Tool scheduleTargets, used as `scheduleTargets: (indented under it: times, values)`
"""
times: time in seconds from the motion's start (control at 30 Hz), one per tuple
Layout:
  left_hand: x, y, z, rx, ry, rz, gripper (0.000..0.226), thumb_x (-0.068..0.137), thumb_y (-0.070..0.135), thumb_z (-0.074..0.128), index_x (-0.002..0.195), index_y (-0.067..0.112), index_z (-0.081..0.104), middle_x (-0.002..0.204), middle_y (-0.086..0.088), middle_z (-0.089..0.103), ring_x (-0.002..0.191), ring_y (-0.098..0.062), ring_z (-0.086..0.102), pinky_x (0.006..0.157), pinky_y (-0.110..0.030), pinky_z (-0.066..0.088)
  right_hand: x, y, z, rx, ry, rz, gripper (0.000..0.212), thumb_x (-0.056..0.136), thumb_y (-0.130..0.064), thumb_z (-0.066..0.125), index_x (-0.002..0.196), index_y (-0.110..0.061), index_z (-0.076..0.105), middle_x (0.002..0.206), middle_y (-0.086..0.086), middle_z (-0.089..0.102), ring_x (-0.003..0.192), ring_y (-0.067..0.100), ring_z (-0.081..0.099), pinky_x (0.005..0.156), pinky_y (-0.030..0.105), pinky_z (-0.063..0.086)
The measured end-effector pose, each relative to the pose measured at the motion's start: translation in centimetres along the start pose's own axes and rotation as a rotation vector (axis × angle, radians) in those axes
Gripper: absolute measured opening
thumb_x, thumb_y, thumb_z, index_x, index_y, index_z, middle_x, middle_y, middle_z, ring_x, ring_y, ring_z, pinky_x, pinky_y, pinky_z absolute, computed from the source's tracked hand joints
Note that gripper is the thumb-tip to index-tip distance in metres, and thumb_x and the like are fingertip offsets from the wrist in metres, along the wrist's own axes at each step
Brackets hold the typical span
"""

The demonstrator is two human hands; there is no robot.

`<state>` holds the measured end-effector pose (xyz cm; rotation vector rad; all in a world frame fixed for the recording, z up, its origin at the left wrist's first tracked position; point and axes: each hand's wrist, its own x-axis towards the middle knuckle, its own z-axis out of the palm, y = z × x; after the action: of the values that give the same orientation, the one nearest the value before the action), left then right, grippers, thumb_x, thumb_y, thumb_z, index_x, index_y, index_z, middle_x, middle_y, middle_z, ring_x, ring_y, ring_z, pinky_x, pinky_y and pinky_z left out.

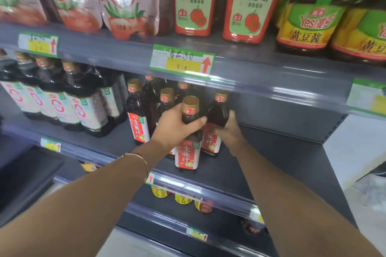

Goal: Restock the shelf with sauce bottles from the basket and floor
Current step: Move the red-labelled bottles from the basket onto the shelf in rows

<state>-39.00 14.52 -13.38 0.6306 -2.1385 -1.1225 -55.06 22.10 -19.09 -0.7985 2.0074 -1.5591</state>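
Note:
Both my hands are on the middle shelf (261,158), each on a dark sauce bottle with a gold cap and a red label. My left hand (177,125) grips the neck of the front bottle (188,152), which stands upright near the shelf's front edge. My right hand (229,129) wraps the body of a second bottle (217,110) just right of and behind it. Several more of the same bottles (139,119) stand behind and to the left. The basket and floor are out of view.
Taller dark bottles with white labels (69,100) fill the left of the same shelf. The upper shelf holds tomato sauce pouches (129,0), red ketchup bottles (252,4) and yellow-labelled jars (309,19). Small yellow-capped jars (181,198) sit on the shelf below. The shelf's right part is bare.

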Motion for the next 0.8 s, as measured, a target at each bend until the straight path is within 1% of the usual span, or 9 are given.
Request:
scheduleTargets:
  times: [0.13, 0.23, 0.3, 0.43, 0.57, 0.63, 0.7, 0.73, 0.8]
  values:
    - [-0.2, -0.8, 0.8, 0.035, -0.013, 0.003, 0.020, 0.073, 0.040, 0.070, 0.070, 0.035, 0.051, 0.067, 0.017, 0.058, 0.069, -0.003, 0.056, 0.070, -0.024, 0.044, 0.6, 2.6, 0.0, 0.017, -0.020, 0.057, 0.052, 0.071, -0.016, 0.081, 0.113, -0.014, 0.050, 0.109, 0.008, 0.067, 0.102, 0.027, 0.064, 0.092, 0.048, 0.052]
    - [0.0, -1.0, 1.5, 0.017, 0.005, -0.009, 0.019, 0.073, 0.041, 0.069, 0.072, 0.034, 0.051, 0.070, 0.016, 0.059, 0.070, -0.003, 0.057, 0.070, -0.022, 0.044, 2.5, 2.6, 0.1, -0.041, 0.069, 0.028, 0.043, 0.073, -0.020, 0.079, 0.105, -0.016, 0.051, 0.093, -0.001, 0.066, 0.093, 0.021, 0.066, 0.080, 0.035, 0.054]
    - [0.5, -1.1, 2.0, 0.006, 0.028, -0.007, 0.020, 0.073, 0.042, 0.069, 0.072, 0.034, 0.051, 0.068, 0.016, 0.058, 0.069, -0.003, 0.056, 0.070, -0.021, 0.043, 3.9, 2.5, 0.2, -0.053, 0.115, 0.024, 0.039, 0.075, -0.020, 0.077, 0.104, -0.014, 0.050, 0.088, -0.003, 0.064, 0.089, 0.021, 0.065, 0.073, 0.031, 0.052]
    - [1.8, -1.1, 3.0, -0.031, 0.079, 0.007, 0.019, 0.072, 0.041, 0.069, 0.071, 0.034, 0.051, 0.065, 0.017, 0.054, 0.066, -0.002, 0.053, 0.070, -0.024, 0.042, 6.2, 2.6, 0.5, -0.072, 0.153, 0.010, 0.036, 0.079, -0.020, 0.072, 0.104, -0.011, 0.048, 0.089, 0.001, 0.063, 0.081, 0.019, 0.061, 0.071, 0.031, 0.050]
    - [2.7, -1.4, 3.5, -0.024, 0.077, 0.000, 0.012, 0.068, 0.046, 0.067, 0.068, 0.045, 0.055, 0.061, 0.024, 0.059, 0.063, 0.005, 0.055, 0.069, -0.023, 0.044, 7.9, 2.7, 1.0, -0.076, 0.154, 0.008, 0.011, 0.092, -0.018, 0.055, 0.094, -0.013, 0.046, 0.091, 0.003, 0.061, 0.086, 0.019, 0.057, 0.067, 0.026, 0.047]
    - [3.1, -1.6, 3.7, -0.015, 0.070, -0.001, 0.013, 0.068, 0.045, 0.068, 0.065, 0.046, 0.055, 0.062, 0.033, 0.058, 0.062, 0.011, 0.054, 0.068, -0.022, 0.043, 8.3, 2.6, 0.8, -0.059, 0.132, 0.030, 0.006, 0.093, -0.019, 0.055, 0.094, -0.017, 0.049, 0.092, -0.001, 0.059, 0.088, 0.017, 0.054, 0.065, 0.020, 0.045]
    - [3.4, -1.7, 3.9, -0.001, 0.069, 0.003, 0.018, 0.069, 0.042, 0.069, 0.065, 0.040, 0.052, 0.061, 0.031, 0.058, 0.062, 0.013, 0.053, 0.067, -0.021, 0.041, 8.6, 2.3, 0.6, -0.037, 0.107, 0.040, 0.023, 0.088, -0.016, 0.062, 0.098, -0.026, 0.044, 0.098, -0.003, 0.052, 0.091, 0.014, 0.051, 0.073, 0.022, 0.041]
    - [3.5, -1.7, 4.0, 0.002, 0.071, 0.002, 0.019, 0.070, 0.040, 0.070, 0.066, 0.039, 0.052, 0.060, 0.027, 0.058, 0.063, 0.012, 0.054, 0.067, -0.020, 0.042, 8.8, 2.3, 0.5, -0.021, 0.109, 0.051, 0.023, 0.089, -0.015, 0.062, 0.092, -0.028, 0.043, 0.097, -0.003, 0.052, 0.092, 0.016, 0.052, 0.074, 0.024, 0.041]
    - [3.7, -1.8, 4.1, -0.004, 0.068, -0.002, 0.020, 0.072, 0.038, 0.072, 0.068, 0.038, 0.052, 0.062, 0.022, 0.056, 0.065, 0.006, 0.055, 0.070, -0.023, 0.045, 8.9, 2.0, 0.3, 0.026, 0.127, 0.085, 0.022, 0.094, -0.015, 0.053, 0.076, -0.026, 0.046, 0.090, -0.002, 0.059, 0.095, 0.022, 0.058, 0.067, 0.025, 0.047]
